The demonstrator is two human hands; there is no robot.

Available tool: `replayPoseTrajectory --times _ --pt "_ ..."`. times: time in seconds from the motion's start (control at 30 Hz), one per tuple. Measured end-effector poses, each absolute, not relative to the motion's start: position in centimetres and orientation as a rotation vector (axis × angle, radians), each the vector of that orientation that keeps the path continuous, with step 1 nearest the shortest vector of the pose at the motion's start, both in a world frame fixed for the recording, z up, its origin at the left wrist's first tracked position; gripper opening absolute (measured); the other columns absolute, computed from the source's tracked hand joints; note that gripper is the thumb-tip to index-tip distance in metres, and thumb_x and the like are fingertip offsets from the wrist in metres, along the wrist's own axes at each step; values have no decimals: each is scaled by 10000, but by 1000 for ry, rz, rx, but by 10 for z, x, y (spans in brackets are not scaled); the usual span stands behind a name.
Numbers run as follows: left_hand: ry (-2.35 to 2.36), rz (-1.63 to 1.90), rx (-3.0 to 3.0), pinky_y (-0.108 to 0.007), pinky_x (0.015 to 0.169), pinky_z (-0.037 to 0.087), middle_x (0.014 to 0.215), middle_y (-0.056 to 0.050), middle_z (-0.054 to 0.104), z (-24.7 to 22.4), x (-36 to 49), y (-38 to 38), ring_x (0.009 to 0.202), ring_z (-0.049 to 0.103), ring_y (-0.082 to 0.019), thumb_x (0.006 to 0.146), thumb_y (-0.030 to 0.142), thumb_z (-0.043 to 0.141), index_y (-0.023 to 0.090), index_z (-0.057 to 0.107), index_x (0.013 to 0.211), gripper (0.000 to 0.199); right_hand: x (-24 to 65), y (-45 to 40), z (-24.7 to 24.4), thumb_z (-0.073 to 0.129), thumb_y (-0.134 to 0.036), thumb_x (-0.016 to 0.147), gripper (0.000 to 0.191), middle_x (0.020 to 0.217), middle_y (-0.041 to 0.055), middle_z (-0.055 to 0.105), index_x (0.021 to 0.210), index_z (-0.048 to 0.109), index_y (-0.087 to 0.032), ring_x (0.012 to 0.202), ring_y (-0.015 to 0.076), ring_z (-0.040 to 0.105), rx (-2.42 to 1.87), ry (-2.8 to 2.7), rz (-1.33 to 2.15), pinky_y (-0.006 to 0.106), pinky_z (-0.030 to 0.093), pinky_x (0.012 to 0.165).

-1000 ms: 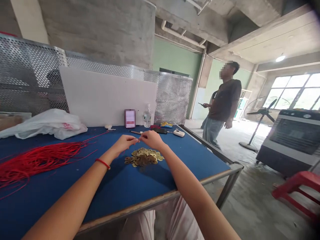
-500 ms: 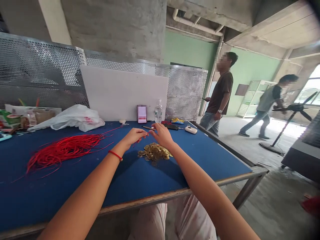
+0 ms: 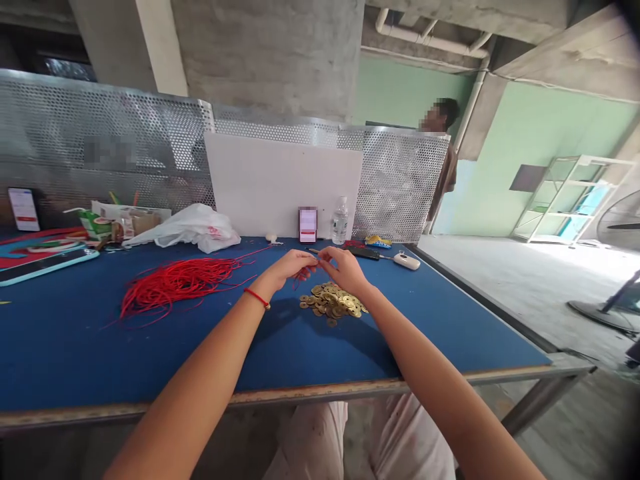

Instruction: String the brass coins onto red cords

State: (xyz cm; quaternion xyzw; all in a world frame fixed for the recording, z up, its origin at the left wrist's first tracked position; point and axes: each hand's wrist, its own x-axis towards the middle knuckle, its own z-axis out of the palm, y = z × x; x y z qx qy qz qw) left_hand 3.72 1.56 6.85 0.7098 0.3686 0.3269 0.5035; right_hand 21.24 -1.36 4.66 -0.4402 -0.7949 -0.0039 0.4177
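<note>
My left hand (image 3: pixel 293 265), with a red cord bracelet (image 3: pixel 257 297) on its wrist, pinches a thin red cord (image 3: pixel 296 285) above the blue tabletop. Its fingertips meet those of my right hand (image 3: pixel 344 268), which is closed in a pinch too. Whatever lies between the right fingertips is too small to make out. Just below both hands is a heap of brass-coloured coins (image 3: pixel 334 301), some with holes in the middle. To the left spreads a loose bundle of red cords (image 3: pixel 175 287).
Along the back stand a phone (image 3: pixel 308 227), a water bottle (image 3: pixel 341 223) and a white plastic bag (image 3: pixel 193 228). A white oval device (image 3: pixel 407 261) lies right of them. Behind rises a perforated metal partition (image 3: pixel 400 180). A person (image 3: pixel 445 160) is beyond it.
My view has turned left. My right hand's fingers have come together against the left fingertips. One person has moved behind the partition; another has left the view.
</note>
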Motion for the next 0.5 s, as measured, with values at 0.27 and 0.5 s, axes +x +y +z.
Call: replayPoseTrajectory --times 0.27,0.5 --pt "880 831 1721 -251 538 367 653 -30 606 65 36 21 564 510 -113 644 412 721 139 685 696 279 215 -1 43 558 -195 781 183 729 12 656 957 587 -156 675 139 609 -965 -1734 507 266 466 671" --pt "884 841 1727 -255 554 376 647 -27 607 68 37 18 570 518 -118 651 400 704 144 685 696 260 219 3 42 542 -232 805 140 784 34 670 898 613 -154 692 137 595 -975 -1797 498 272 455 683"
